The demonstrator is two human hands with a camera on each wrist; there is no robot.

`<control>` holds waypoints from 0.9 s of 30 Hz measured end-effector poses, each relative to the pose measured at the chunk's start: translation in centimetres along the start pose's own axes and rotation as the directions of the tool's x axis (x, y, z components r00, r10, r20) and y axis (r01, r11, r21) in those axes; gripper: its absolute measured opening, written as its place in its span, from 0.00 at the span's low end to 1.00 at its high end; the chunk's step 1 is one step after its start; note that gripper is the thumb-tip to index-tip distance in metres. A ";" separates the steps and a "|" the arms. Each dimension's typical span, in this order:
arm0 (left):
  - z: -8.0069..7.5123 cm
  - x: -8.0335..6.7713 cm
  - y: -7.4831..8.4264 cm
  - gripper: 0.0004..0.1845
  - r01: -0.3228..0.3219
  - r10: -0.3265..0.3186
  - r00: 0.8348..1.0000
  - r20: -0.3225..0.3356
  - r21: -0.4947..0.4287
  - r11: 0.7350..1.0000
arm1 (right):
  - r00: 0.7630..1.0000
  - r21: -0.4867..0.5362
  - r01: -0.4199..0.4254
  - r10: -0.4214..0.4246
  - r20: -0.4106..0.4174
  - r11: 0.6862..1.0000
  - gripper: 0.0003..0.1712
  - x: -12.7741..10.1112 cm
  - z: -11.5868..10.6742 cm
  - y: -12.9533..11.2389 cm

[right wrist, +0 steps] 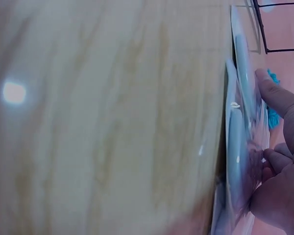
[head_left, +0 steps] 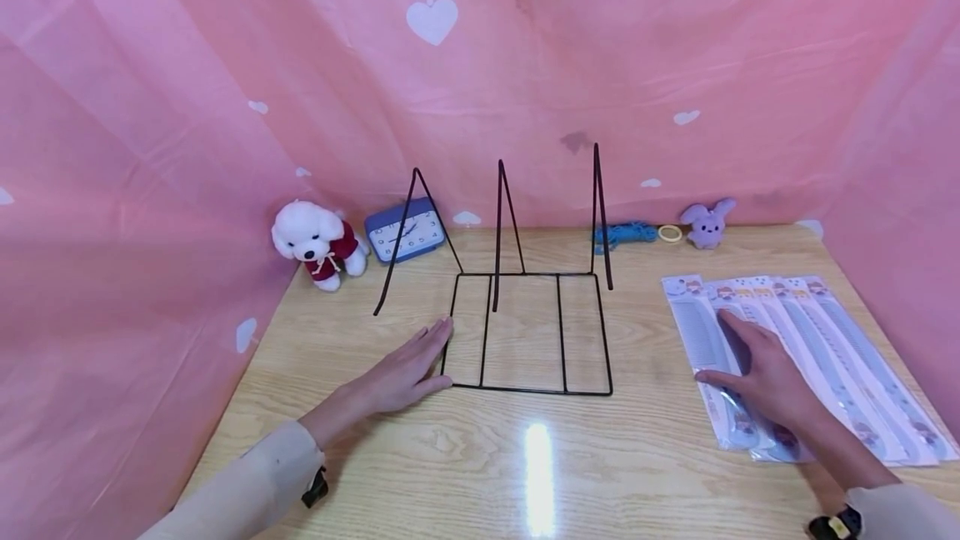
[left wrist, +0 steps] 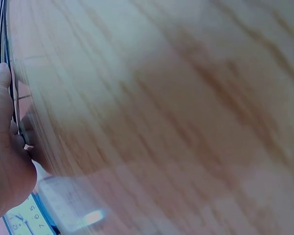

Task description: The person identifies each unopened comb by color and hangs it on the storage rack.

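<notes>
A black wire rack (head_left: 561, 340) stands on the table, with three upright bent-wire dividers at its back. My left hand (head_left: 411, 369) lies flat with straight fingers at the left side of the rack's base, fingertips and thumb touching the frame. On the right, several flat packs of combs (head_left: 817, 340) in clear wrapping lie fanned out and overlapping. My right hand (head_left: 768, 373) rests over the leftmost packs, thumb on the first comb pack (head_left: 693, 332) and fingers spread over the second. In the right wrist view the thumb (right wrist: 274, 93) stretches along the packs' upper side.
A white toy dog (head_left: 307, 232) in a red top and a blue clock (head_left: 405, 230) stand at the back left. Behind the rack's right side lie a blue cord bundle (head_left: 630, 233), a yellow ring (head_left: 670, 233) and a purple plush rabbit (head_left: 705, 226). Pink cloth (head_left: 570, 65) encloses the table.
</notes>
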State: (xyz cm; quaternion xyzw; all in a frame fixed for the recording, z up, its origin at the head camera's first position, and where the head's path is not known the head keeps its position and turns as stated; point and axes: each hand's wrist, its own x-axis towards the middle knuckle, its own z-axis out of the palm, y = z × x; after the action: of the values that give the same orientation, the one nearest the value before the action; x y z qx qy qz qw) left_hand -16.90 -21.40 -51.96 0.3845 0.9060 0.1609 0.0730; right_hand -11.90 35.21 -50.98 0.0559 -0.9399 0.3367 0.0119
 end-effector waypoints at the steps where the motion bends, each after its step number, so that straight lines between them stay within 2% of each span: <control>1: 0.0 0.0 0.0 0.48 -0.004 0.004 1.000 -0.001 -0.001 1.000 | 1.000 0.001 0.011 -0.011 -0.007 1.000 0.67 0.0 0.0 0.0; 7: -0.2 0.1 0.0 0.46 -0.038 0.038 0.999 0.000 0.023 0.999 | 0.998 0.036 0.054 -0.053 -0.027 0.998 0.56 0.0 -0.3 0.2; 12: -0.4 0.0 0.0 0.46 -0.034 0.033 0.999 0.012 0.018 0.999 | 0.999 0.086 0.038 -0.036 -0.026 0.996 0.51 0.0 -0.6 0.3; 18: -0.4 0.0 0.0 0.46 -0.038 0.038 0.999 0.004 0.019 0.999 | 0.999 0.099 0.018 -0.013 -0.047 0.995 0.50 -0.1 -0.7 0.7; 23: -0.2 0.0 0.1 0.46 -0.023 0.023 1.000 0.009 0.018 1.000 | 0.996 0.070 0.023 -0.017 -0.089 0.997 0.51 -0.1 -0.9 0.8; 27: 0.0 0.0 0.1 0.46 -0.019 0.019 1.000 0.008 0.019 1.000 | 0.995 0.065 -0.033 0.039 -0.091 0.997 0.53 -0.2 -1.3 0.7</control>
State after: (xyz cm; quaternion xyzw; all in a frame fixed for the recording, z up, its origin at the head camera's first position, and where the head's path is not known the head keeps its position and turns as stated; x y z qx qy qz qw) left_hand -16.84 -21.32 -51.88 0.3946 0.9035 0.1514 0.0713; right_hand -11.83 36.61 -50.46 0.0237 -0.9280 0.3687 0.0474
